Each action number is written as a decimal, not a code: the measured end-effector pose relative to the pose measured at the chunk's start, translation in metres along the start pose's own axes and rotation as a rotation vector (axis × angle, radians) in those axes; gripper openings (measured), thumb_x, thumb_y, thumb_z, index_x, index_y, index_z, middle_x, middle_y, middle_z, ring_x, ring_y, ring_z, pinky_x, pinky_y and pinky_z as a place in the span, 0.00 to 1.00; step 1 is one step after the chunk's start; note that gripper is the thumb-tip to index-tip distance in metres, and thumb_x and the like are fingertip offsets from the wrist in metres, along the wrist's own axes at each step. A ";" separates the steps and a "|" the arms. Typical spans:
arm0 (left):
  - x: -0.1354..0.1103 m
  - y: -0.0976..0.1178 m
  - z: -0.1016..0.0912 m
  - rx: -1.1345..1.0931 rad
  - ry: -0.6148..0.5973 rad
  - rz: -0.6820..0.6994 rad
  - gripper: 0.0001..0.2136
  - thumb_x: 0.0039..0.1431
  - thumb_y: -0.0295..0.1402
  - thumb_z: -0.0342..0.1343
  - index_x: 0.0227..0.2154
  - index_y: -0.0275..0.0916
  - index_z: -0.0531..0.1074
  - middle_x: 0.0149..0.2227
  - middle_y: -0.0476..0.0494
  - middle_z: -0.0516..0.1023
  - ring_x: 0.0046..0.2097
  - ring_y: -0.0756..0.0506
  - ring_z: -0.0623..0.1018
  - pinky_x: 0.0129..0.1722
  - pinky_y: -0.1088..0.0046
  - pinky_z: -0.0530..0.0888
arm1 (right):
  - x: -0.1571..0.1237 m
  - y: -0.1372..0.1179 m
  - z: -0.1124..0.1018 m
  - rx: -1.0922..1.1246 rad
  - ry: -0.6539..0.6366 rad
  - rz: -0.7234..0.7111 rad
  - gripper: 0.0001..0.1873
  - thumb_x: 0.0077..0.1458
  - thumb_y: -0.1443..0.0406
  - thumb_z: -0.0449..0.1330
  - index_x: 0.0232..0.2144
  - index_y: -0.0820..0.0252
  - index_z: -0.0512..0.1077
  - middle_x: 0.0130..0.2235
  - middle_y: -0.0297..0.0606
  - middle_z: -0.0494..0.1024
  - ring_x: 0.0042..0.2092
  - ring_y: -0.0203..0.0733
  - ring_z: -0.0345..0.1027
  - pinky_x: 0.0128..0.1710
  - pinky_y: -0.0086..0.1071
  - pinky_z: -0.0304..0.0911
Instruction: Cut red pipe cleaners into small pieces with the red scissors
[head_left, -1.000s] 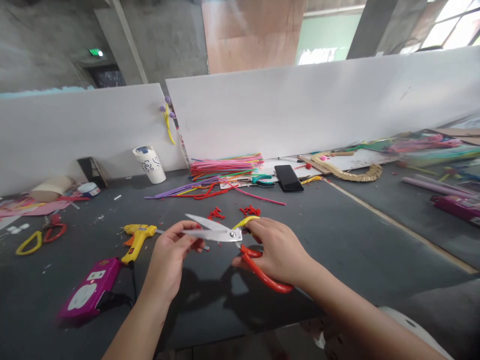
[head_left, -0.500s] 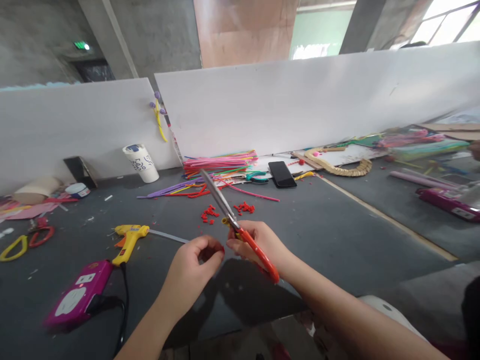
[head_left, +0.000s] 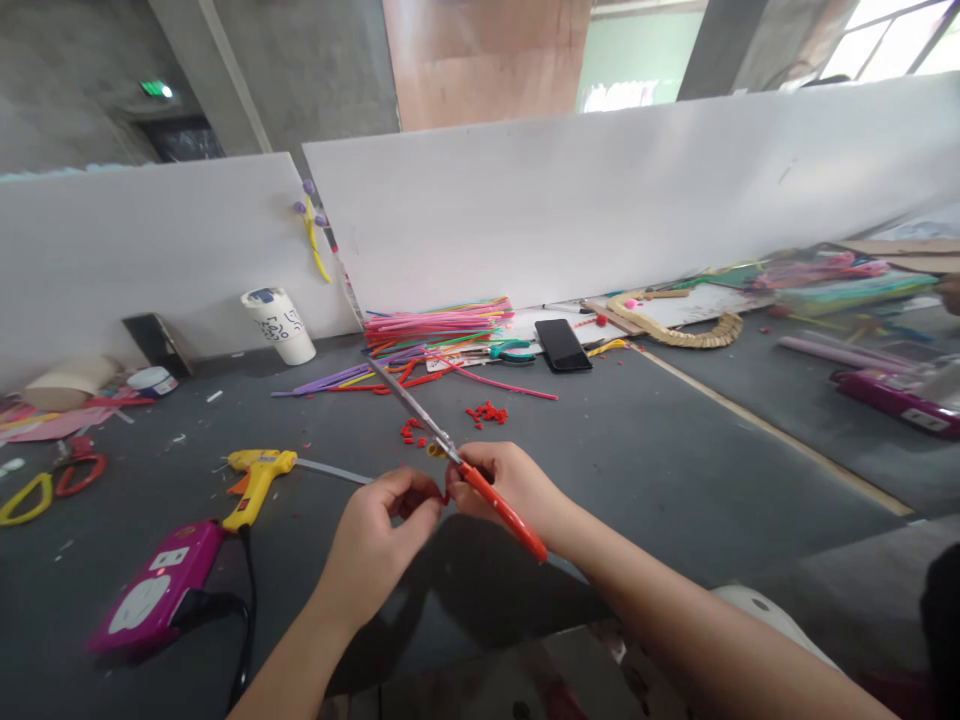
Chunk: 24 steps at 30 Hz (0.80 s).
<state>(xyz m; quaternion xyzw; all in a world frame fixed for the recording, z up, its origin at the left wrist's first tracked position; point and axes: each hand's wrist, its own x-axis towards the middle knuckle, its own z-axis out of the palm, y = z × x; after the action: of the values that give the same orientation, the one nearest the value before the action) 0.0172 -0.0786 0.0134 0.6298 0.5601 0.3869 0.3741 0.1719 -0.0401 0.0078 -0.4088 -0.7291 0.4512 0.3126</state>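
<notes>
My left hand (head_left: pixel 386 535) pinches a small red piece (head_left: pixel 445 497), perhaps pipe cleaner, mostly hidden by the fingers. Close beside it, my right hand (head_left: pixel 506 490) is closed around scissors with orange-red handles (head_left: pixel 501 505); their blades (head_left: pixel 412 400) point up and to the left. The right fingertips meet the red piece as well. A bit of yellow (head_left: pixel 436 451) shows by the scissors' pivot, its kind unclear. Just beyond the hands lie two small heaps of red snippets (head_left: pixel 487 413) on the dark table (head_left: pixel 675 460).
Left of my hands are a yellow glue gun (head_left: pixel 261 480) and a magenta power strip (head_left: pixel 159 585) with a black cable. Pipe cleaners (head_left: pixel 439 325), teal pliers (head_left: pixel 511 352) and a phone (head_left: pixel 563 346) lie along the white partition (head_left: pixel 525 220). A white cup-like tube (head_left: pixel 279 326) stands at back left.
My right hand has shifted slightly left, its fingertips now meeting the red piece at my left hand. The scissors have tilted lower, blades swinging left.
</notes>
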 end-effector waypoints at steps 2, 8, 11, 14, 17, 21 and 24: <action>0.002 -0.001 -0.002 -0.240 -0.053 -0.099 0.07 0.49 0.33 0.51 0.24 0.36 0.72 0.22 0.48 0.72 0.25 0.49 0.69 0.27 0.75 0.66 | 0.000 -0.002 -0.001 0.046 -0.014 -0.011 0.03 0.37 0.71 0.49 0.19 0.62 0.62 0.19 0.27 0.61 0.23 0.30 0.53 0.21 0.21 0.50; 0.006 -0.002 0.002 -0.631 -0.216 -0.342 0.11 0.48 0.37 0.54 0.22 0.33 0.71 0.20 0.47 0.70 0.21 0.53 0.67 0.21 0.79 0.62 | 0.001 0.001 0.003 -0.058 0.024 -0.065 0.02 0.37 0.71 0.51 0.19 0.62 0.62 0.19 0.27 0.62 0.23 0.30 0.52 0.21 0.21 0.50; 0.005 -0.003 0.004 -0.696 -0.203 -0.370 0.09 0.47 0.36 0.56 0.21 0.34 0.70 0.18 0.50 0.68 0.19 0.55 0.65 0.19 0.81 0.60 | 0.003 0.003 0.007 -0.019 0.056 -0.081 0.02 0.37 0.71 0.51 0.20 0.62 0.62 0.19 0.27 0.61 0.23 0.29 0.52 0.21 0.21 0.51; 0.005 -0.006 0.003 -0.651 -0.178 -0.349 0.06 0.47 0.31 0.54 0.20 0.35 0.68 0.18 0.51 0.68 0.19 0.55 0.65 0.19 0.81 0.60 | 0.005 0.001 0.006 0.134 0.056 -0.046 0.02 0.38 0.71 0.51 0.20 0.62 0.62 0.19 0.27 0.61 0.21 0.29 0.53 0.20 0.21 0.52; 0.006 -0.009 0.000 -0.527 -0.100 -0.273 0.10 0.49 0.31 0.51 0.15 0.36 0.63 0.13 0.54 0.63 0.16 0.56 0.61 0.17 0.81 0.57 | 0.006 -0.002 0.000 0.244 0.047 0.043 0.02 0.40 0.70 0.51 0.21 0.62 0.62 0.17 0.27 0.61 0.20 0.30 0.55 0.19 0.22 0.53; 0.006 -0.008 -0.003 -0.468 -0.015 -0.236 0.08 0.47 0.34 0.55 0.19 0.35 0.68 0.16 0.53 0.66 0.19 0.55 0.64 0.19 0.81 0.61 | 0.005 -0.004 -0.008 0.264 -0.026 0.044 0.02 0.39 0.71 0.51 0.22 0.62 0.63 0.19 0.28 0.63 0.20 0.30 0.58 0.19 0.23 0.55; 0.005 -0.004 -0.002 -0.498 -0.064 -0.239 0.08 0.45 0.33 0.57 0.28 0.35 0.72 0.23 0.47 0.73 0.25 0.52 0.70 0.25 0.77 0.66 | 0.003 -0.004 -0.010 0.231 -0.086 0.007 0.02 0.39 0.71 0.51 0.22 0.62 0.63 0.18 0.27 0.62 0.21 0.30 0.57 0.20 0.23 0.54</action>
<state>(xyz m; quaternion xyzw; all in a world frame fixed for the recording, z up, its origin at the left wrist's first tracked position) 0.0140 -0.0728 0.0111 0.4598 0.5061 0.4457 0.5778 0.1771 -0.0348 0.0158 -0.3529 -0.6835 0.5503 0.3247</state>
